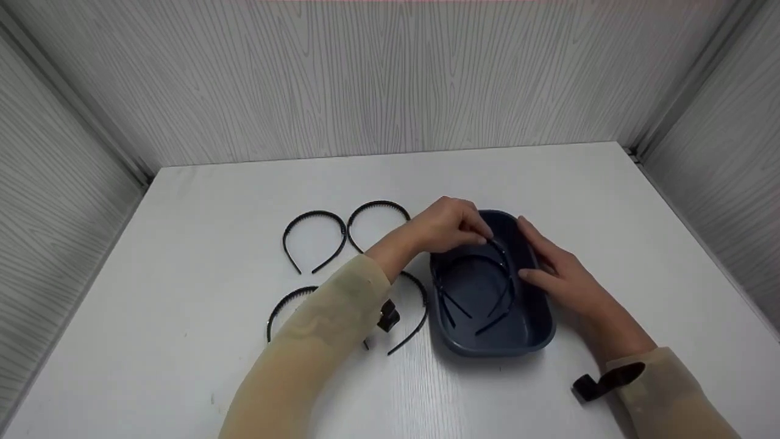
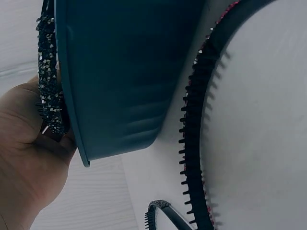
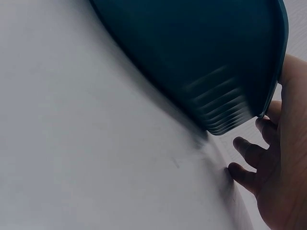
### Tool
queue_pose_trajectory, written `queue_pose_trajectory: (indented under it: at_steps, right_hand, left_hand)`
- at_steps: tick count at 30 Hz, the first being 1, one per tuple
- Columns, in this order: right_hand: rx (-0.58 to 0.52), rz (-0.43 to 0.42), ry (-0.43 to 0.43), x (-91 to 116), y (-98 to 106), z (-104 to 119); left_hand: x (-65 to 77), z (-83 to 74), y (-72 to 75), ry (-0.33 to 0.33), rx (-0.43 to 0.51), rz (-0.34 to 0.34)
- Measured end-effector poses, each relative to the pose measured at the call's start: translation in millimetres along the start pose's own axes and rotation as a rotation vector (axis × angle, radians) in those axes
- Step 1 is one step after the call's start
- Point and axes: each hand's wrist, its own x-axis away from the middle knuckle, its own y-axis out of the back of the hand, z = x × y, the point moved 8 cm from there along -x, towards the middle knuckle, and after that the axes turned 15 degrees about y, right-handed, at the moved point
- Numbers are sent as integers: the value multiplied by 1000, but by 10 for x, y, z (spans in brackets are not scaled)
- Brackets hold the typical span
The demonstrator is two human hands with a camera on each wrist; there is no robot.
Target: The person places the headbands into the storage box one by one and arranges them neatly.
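Note:
My left hand [image 1: 448, 225] pinches a black headband [image 2: 49, 72], its band covered in glittering stones, at the far left part of a dark blue plastic basin [image 1: 493, 350]. In the head view, this headband hangs into the basin over another black headband [image 1: 466, 257] lying inside. At the basin's right side, my right hand [image 1: 563, 280] holds the rim with its thumb over the edge. Its other fingers [image 3: 252, 153] are spread along the outside in the right wrist view.
Several toothed black headbands lie left of the basin, among them one at the upper left [image 1: 314, 212] and another beside it [image 1: 381, 202]. My left forearm partly covers the nearer ones, including a headband [image 1: 425, 299] close to the basin. Wood-grain panels [image 1: 390, 79] surround the white table [image 1: 152, 292].

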Motion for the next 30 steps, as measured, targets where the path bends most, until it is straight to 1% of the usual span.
queue_pose_trajectory:
  at_steps: [4,13,24,30]
  right_hand:
    - [2,-4,4,-1,-5,-6]
    - [-3,4,-38,18,-8,-50]
    - [19,8,-64,39,-17,-78]
    - [9,3,-37,22,-16,-60]
  left_hand:
    - [-33,-10,-43,-11,-5,7]
    - [-88,-9,-124,-13,-16,18]
    - [-101,-12,-218,2,-75,72]
    - [-139,-4,-248,7,-108,86]
